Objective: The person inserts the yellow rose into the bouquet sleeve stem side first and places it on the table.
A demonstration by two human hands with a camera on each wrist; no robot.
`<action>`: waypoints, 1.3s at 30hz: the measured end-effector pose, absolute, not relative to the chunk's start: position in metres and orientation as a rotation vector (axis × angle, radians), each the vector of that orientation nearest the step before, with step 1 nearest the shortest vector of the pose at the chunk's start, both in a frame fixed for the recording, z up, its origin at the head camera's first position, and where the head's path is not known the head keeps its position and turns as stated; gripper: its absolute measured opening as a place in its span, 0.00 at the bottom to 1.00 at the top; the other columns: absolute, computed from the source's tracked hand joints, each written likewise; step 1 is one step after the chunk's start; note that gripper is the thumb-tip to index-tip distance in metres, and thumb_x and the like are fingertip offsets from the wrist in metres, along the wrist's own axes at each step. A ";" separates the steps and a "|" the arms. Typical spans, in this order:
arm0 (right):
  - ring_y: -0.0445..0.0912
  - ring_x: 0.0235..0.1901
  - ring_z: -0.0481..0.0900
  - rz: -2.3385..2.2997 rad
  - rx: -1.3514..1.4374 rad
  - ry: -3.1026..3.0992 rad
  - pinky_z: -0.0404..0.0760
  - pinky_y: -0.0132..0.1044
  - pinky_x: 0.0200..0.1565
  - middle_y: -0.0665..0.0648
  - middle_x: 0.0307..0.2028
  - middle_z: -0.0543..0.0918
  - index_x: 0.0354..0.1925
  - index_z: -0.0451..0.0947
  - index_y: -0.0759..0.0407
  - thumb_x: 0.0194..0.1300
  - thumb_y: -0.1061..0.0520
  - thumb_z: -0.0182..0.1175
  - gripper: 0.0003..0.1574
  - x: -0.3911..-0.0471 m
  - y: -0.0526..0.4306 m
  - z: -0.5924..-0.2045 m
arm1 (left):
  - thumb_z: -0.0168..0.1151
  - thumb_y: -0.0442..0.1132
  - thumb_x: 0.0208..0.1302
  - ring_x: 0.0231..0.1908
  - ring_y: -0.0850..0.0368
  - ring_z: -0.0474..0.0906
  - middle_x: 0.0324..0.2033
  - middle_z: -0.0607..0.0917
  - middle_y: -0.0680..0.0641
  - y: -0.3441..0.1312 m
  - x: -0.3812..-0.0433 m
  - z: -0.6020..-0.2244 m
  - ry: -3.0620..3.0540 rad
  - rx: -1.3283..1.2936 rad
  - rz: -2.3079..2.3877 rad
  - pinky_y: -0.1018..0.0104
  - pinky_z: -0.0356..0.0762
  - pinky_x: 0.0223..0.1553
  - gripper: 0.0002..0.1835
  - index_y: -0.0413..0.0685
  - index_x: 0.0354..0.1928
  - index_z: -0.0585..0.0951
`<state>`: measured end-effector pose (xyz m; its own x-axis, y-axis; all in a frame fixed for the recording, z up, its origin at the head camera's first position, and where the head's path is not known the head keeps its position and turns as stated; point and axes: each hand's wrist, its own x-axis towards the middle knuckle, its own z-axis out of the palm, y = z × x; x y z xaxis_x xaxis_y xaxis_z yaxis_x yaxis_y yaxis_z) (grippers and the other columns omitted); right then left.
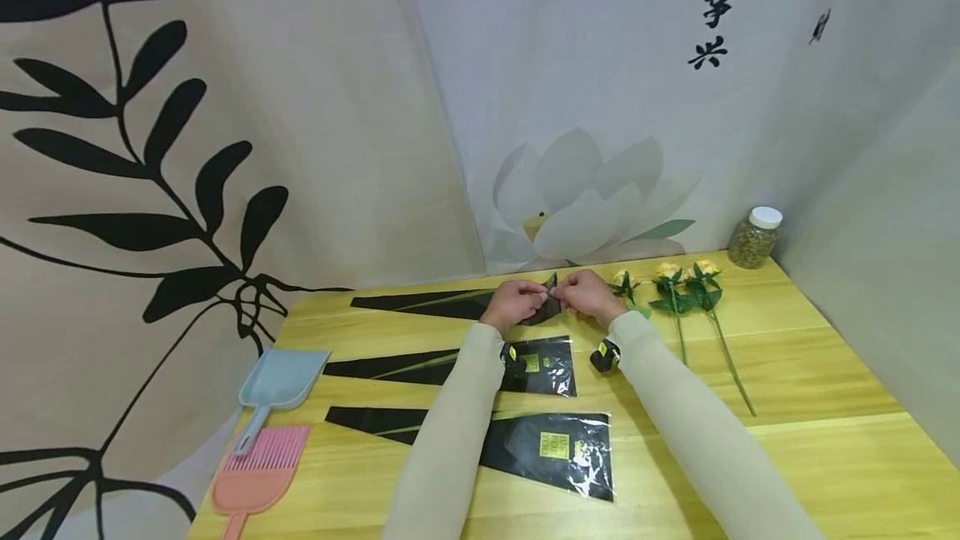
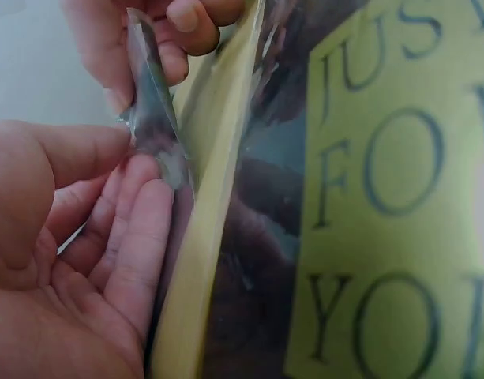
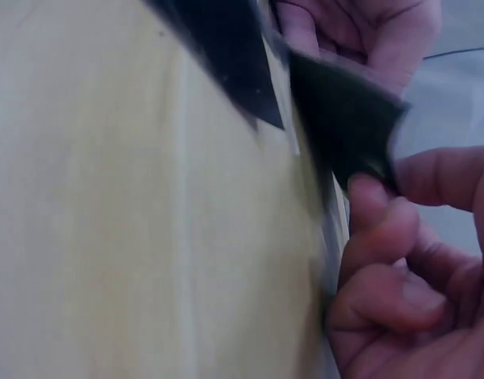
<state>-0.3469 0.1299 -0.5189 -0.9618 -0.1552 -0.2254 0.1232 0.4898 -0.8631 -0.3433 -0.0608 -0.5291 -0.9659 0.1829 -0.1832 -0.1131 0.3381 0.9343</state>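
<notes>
My left hand (image 1: 516, 303) and right hand (image 1: 588, 296) meet at the wide right end of the farthest black flower sleeve (image 1: 427, 302). Between left thumb and fingers, a piece of its dark, glossy film (image 2: 151, 95) is pinched, as the left wrist view shows. My right hand (image 3: 419, 260) pinches a corner of the same film (image 3: 344, 110), folded up from the table. A yellow label (image 2: 384, 181) with dark lettering beginning "JUST FO" fills the right of the left wrist view. Two more tapered black sleeves, a middle one (image 1: 558, 373) and a near one (image 1: 517, 448), lie below.
Yellow roses (image 1: 705, 294) with green leaves and stems lie right of my right hand. Behind them, a white-lidded jar (image 1: 752, 242) stands near the table's back edge. A blue dustpan (image 1: 281, 379) overlaps a pink brush-like piece (image 1: 255, 486) at the left edge.
</notes>
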 end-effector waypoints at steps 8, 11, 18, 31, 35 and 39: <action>0.42 0.20 0.72 -1.504 -0.037 2.457 0.73 0.34 0.23 0.50 0.25 0.79 0.39 0.83 0.59 0.77 0.52 0.59 0.13 -0.347 0.131 -0.519 | 0.70 0.41 0.71 0.45 0.56 0.89 0.47 0.92 0.49 -0.055 -0.343 -0.527 2.360 0.014 1.727 0.60 0.89 0.50 0.09 0.50 0.48 0.92; 0.42 0.20 0.72 -1.527 -0.060 2.452 0.71 0.34 0.22 0.50 0.24 0.78 0.39 0.81 0.60 0.77 0.52 0.60 0.13 -0.346 0.129 -0.517 | 0.70 0.46 0.71 0.43 0.58 0.89 0.45 0.92 0.51 -0.053 -0.345 -0.528 2.317 -0.035 1.760 0.61 0.89 0.50 0.10 0.51 0.48 0.92; 0.43 0.20 0.72 -1.538 -0.132 2.491 0.71 0.34 0.21 0.49 0.24 0.78 0.39 0.84 0.58 0.74 0.50 0.67 0.12 -0.345 0.125 -0.514 | 0.73 0.55 0.68 0.40 0.58 0.86 0.42 0.91 0.50 -0.054 -0.346 -0.526 2.189 -0.108 1.850 0.59 0.88 0.53 0.18 0.49 0.47 0.91; 0.45 0.23 0.76 -1.530 -0.146 2.471 0.76 0.35 0.24 0.53 0.29 0.82 0.43 0.83 0.62 0.78 0.52 0.63 0.14 -0.343 0.136 -0.517 | 0.70 0.47 0.71 0.38 0.60 0.87 0.39 0.91 0.50 -0.054 -0.351 -0.527 2.219 -0.143 1.885 0.62 0.90 0.49 0.12 0.48 0.48 0.91; 0.43 0.21 0.78 -1.493 -0.094 2.485 0.76 0.35 0.23 0.53 0.30 0.85 0.42 0.80 0.60 0.74 0.47 0.67 0.17 -0.344 0.131 -0.519 | 0.71 0.49 0.70 0.39 0.59 0.87 0.40 0.91 0.50 -0.055 -0.350 -0.527 2.243 -0.133 1.860 0.60 0.89 0.52 0.14 0.49 0.49 0.91; 0.43 0.18 0.77 -1.476 -0.069 2.499 0.73 0.34 0.21 0.54 0.28 0.88 0.39 0.77 0.58 0.70 0.45 0.71 0.20 -0.344 0.125 -0.523 | 0.73 0.53 0.68 0.39 0.59 0.86 0.40 0.91 0.51 -0.055 -0.345 -0.531 2.238 -0.122 1.854 0.58 0.88 0.54 0.17 0.50 0.49 0.92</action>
<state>-0.3439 0.1251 -0.5228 -0.9705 -0.1607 -0.1797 0.0798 0.4891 -0.8686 -0.3452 -0.0549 -0.5306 -0.9695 0.0832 -0.2304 -0.2109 0.1948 0.9579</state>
